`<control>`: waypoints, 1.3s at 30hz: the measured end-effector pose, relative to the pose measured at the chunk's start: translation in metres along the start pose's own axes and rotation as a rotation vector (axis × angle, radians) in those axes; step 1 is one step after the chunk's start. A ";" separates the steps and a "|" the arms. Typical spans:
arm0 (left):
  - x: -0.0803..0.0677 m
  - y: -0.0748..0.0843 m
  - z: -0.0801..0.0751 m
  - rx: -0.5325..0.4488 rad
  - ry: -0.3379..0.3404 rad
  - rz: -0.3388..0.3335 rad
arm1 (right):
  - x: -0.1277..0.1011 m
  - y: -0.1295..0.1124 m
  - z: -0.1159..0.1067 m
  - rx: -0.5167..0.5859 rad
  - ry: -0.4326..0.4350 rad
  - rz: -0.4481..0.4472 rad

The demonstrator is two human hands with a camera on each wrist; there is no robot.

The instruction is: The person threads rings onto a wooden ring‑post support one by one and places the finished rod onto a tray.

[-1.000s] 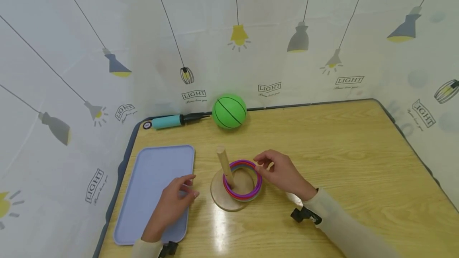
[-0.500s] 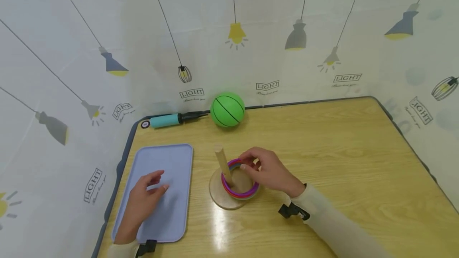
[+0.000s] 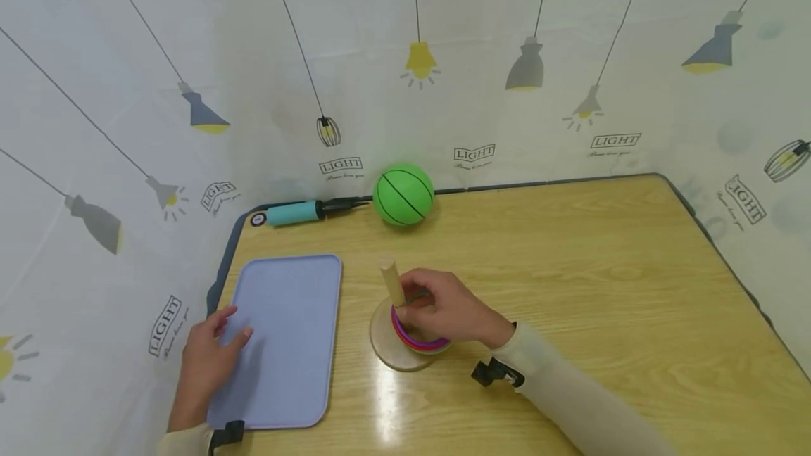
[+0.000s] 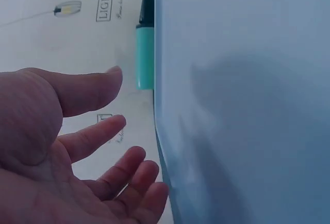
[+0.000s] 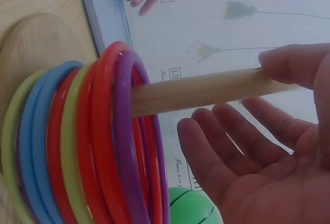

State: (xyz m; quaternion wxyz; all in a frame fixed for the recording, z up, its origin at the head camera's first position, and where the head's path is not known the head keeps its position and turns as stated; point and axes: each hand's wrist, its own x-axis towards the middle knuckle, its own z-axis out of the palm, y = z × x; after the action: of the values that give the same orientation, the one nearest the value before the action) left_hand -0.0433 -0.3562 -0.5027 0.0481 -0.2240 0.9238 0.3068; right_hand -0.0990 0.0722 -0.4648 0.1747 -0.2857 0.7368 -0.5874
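Several stacked rings surround the wooden peg (image 3: 391,283) on its round base (image 3: 384,352). In the right wrist view, a purple ring (image 5: 122,131) tops red, yellow-green and blue ones. My right hand (image 3: 446,308) reaches over the stack beside the peg. Its thumb overlaps the edge of the upper peg (image 5: 191,92), while the other fingers (image 5: 198,144) spread loosely below it; no ring is in this hand. Over the left edge of the pale blue tray (image 3: 294,322) hovers my left hand (image 3: 204,361), thumb and fingers apart, holding nothing.
A green ball (image 3: 403,194) lies at the back of the table (image 3: 570,252), touching the wall side. Left of it is a turquoise hand pump (image 3: 294,213) with a black nozzle. Lamp-patterned sheeting (image 3: 469,104) rises along the back and sides.
My right hand has moved left from the rings' right side to the peg. My left hand has drawn away left across the tray. The rings have stayed in place.
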 end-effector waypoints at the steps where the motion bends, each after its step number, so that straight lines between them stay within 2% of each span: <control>1: 0.002 -0.003 0.000 0.005 -0.011 -0.011 | 0.000 0.000 0.001 0.003 0.000 0.000; 9: 0.014 -0.019 -0.003 0.051 -0.044 -0.068 | 0.001 0.005 0.007 0.007 -0.006 -0.025; 15: 0.021 -0.028 -0.011 0.062 -0.197 -0.092 | 0.000 0.008 0.005 0.018 -0.041 -0.039; 20: 0.025 -0.035 -0.022 0.058 -0.274 -0.082 | -0.001 0.010 0.004 -0.029 -0.053 -0.056; 27: 0.032 -0.042 -0.030 0.097 -0.280 -0.023 | 0.000 0.009 0.003 -0.070 -0.054 -0.077; 34: 0.035 -0.046 -0.031 0.122 -0.289 -0.007 | 0.001 0.007 0.004 -0.090 -0.041 -0.092; 39: 0.033 -0.046 -0.031 0.147 -0.314 0.065 | -0.002 0.006 0.003 -0.117 -0.019 -0.082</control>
State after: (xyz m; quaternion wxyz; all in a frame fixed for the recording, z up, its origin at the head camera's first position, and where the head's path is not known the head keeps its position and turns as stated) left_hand -0.0512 -0.4194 -0.5105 0.1983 -0.1393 0.9315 0.2711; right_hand -0.0972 0.0718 -0.4710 0.1406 -0.3308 0.7559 -0.5472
